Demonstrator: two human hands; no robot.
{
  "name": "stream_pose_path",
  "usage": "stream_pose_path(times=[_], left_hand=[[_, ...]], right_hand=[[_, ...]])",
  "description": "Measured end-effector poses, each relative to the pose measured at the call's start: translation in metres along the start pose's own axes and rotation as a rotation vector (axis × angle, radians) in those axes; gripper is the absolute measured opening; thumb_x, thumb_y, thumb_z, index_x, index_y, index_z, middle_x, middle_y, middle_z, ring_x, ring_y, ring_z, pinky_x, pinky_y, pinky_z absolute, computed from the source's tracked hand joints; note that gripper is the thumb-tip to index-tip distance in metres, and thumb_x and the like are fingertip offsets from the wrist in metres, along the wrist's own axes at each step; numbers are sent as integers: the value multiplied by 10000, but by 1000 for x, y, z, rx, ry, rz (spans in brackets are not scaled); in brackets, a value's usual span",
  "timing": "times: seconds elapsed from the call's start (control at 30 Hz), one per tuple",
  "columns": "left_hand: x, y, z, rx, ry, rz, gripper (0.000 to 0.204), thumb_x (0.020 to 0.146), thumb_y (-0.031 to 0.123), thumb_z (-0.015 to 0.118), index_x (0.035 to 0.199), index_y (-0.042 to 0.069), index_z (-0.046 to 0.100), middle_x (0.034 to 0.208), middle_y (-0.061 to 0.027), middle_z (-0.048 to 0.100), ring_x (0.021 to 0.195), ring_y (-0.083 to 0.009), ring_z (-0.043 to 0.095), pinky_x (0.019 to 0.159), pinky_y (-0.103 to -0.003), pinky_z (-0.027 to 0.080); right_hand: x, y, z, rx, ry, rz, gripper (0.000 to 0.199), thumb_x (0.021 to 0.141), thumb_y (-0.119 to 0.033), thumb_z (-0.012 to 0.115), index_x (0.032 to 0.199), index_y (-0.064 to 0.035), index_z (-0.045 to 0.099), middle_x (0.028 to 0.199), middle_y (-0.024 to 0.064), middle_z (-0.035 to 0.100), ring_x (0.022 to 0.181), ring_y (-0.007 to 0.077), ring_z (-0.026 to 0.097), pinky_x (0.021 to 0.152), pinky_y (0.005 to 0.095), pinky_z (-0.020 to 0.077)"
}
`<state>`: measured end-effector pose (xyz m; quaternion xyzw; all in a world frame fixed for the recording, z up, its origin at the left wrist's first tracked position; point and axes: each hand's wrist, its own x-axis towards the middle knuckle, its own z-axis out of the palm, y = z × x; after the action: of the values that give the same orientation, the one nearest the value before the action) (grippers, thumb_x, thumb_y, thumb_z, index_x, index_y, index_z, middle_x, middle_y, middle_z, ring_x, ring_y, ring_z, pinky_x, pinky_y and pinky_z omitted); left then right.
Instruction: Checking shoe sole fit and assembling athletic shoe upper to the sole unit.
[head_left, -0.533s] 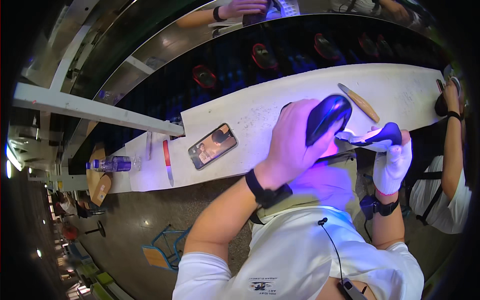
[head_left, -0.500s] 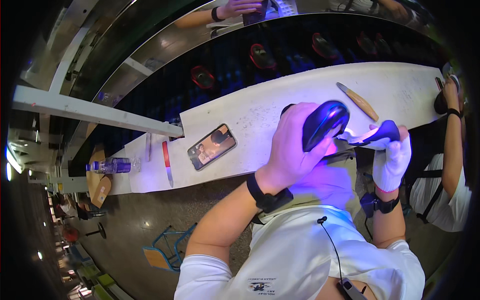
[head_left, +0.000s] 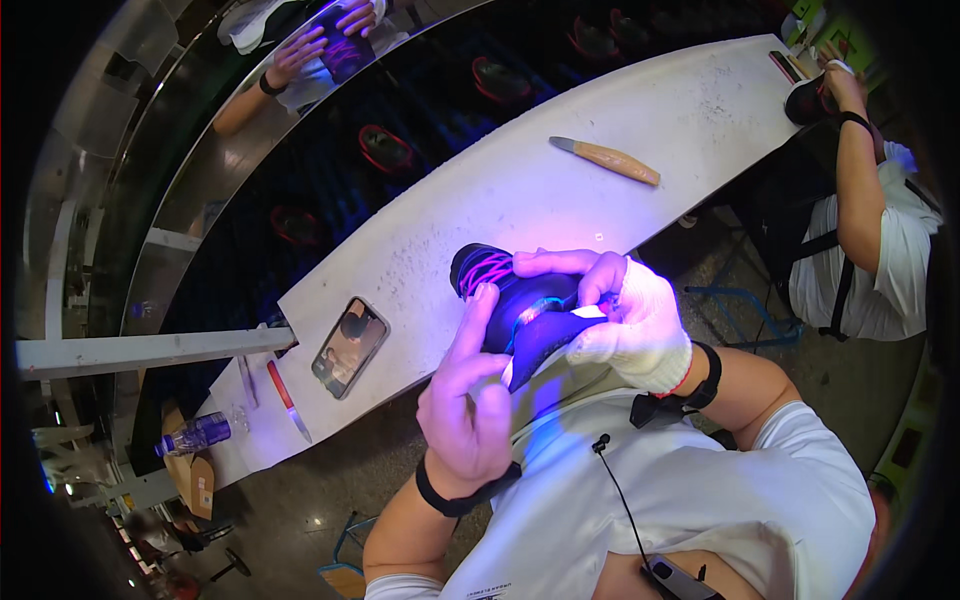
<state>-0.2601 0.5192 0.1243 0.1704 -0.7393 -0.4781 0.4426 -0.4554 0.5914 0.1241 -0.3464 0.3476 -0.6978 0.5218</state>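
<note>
I hold the dark shoe point(head_left: 510, 305) above the desk point(head_left: 560, 190) edge, my gloved right hand point(head_left: 630, 325) in closed grip on it, left hand point(head_left: 470, 395) fingers touching its side.

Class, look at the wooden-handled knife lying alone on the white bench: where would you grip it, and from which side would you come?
Grip the knife by its pale wooden handle, the thicker right-hand part, coming down from above. It lies flat on the bench with bare surface around it, and its short metal blade points left, so a hand from the right probably stays off the edge.
</note>
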Motion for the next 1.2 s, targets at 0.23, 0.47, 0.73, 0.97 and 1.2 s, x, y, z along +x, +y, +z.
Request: stream_pose_path(times=[0.23,0.47,0.73,0.97,1.2], left_hand=[[-30,6,26,-123,261,-138,473,992,405,754,1048,31,469,1431,-457,537,1459,-552,459,1244,-613,267],[-46,4,10,-225,220,-105,432,954,261,824,1037,55,453,1409,-440,566,1446,-572,464,1250,-655,223],[6,24,-31,152,-204,-68,530,957,441,782,1231,5,656,1256,-207,725,1136,-376,623,1044,-492,479],[-12,16,-29,97,77,-131,432,1101,434,525,1166,14,605,1200,-238,700,1261,-390,590,1137,-557,426],[7,37,-79,178,-26,-380,556,907,451,808,1145,-41,710,1200,-269,740,1278,-439,649,1194,-608,397]], right_hand=[[-11,27,-6,-340,-121,-330,411,786,-91,920,978,-80,557,1377,288,668,1324,411,636,1223,592,365],[-23,22,-6,-457,-176,-215,428,743,-150,972,881,-121,567,1388,250,669,1362,452,607,1232,620,333],[-7,13,-8,-831,-363,-315,399,739,-254,965,961,-85,680,1303,203,712,1259,382,692,1107,531,527],[7,59,-4,-870,-167,-572,536,729,-300,949,1117,-68,661,1283,206,684,1131,417,716,1020,514,582],[24,92,-8,-988,-239,-691,417,635,-295,852,924,-85,637,1118,149,678,921,363,638,714,471,547]])
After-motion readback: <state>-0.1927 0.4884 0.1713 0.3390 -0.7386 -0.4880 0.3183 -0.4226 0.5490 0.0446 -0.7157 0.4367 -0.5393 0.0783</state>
